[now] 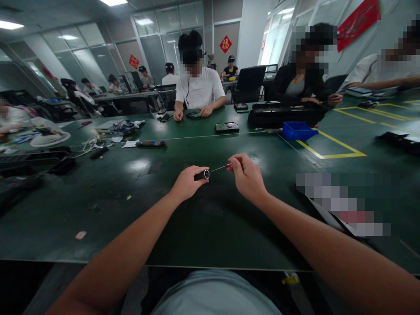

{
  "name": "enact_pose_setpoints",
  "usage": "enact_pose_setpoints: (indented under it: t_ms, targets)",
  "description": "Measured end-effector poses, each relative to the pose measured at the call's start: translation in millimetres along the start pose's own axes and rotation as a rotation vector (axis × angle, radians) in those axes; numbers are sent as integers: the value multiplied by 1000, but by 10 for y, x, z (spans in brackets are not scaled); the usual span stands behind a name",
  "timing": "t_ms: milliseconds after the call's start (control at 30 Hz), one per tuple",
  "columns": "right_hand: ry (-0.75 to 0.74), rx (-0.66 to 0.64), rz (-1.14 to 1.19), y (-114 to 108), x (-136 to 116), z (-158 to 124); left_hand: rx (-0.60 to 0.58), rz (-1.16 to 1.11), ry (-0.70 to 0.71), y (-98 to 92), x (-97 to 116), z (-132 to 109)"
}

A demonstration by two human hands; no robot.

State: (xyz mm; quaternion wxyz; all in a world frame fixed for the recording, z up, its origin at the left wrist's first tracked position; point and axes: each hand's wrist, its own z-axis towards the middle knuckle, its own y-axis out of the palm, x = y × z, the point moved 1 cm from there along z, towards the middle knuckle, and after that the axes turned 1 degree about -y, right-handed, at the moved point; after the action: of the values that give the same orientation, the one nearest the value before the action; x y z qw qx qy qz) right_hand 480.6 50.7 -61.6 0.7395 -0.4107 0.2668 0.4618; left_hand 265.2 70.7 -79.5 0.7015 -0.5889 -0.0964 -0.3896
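Over the middle of the green table [183, 218], my left hand [188, 183] is closed round a small black cylinder [204, 175] with a pale ring at its end. That ringed end faces right. My right hand [246, 175] pinches a thin screwdriver [227, 166] by its red handle. The metal shaft points left, and its tip is close to the ringed end of the cylinder. Whether the tip touches it I cannot tell. Most of the cylinder is hidden by my left fingers.
Ahead lie a hard drive [227, 127], a blue bin [299, 131] and a long black case [287, 114]. A dark pen-like tool [151, 143] and cables [93, 143] are to the left. A blurred-out sheet [348, 210] lies right. Across the table a person [200, 85] handles a part.
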Motion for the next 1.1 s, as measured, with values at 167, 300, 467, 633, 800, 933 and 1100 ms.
enact_pose_setpoints:
  t_ms: [167,300,467,633,800,933,1100]
  targets:
    - [-42,-28,24,-26,-43,-13,-19,-8,14,9,-10,2]
    - [-52,-90,-21,-17,-54,-13,-26,-11,11,15,-7,2]
    - [-57,-90,-123,-27,-65,16,-40,3,7,14,6,3]
    - [-42,-95,-159,-26,-47,34,-32,2,-11,4,-6,4]
    - [-30,-90,-152,-29,-24,37,28,-116,-64,20,-55,17]
    - [-28,-93,-151,-35,-21,36,123,-470,-129,57,-111,60]
    - [-20,-107,-148,-37,-33,32,147,-636,-242,38,-164,81]
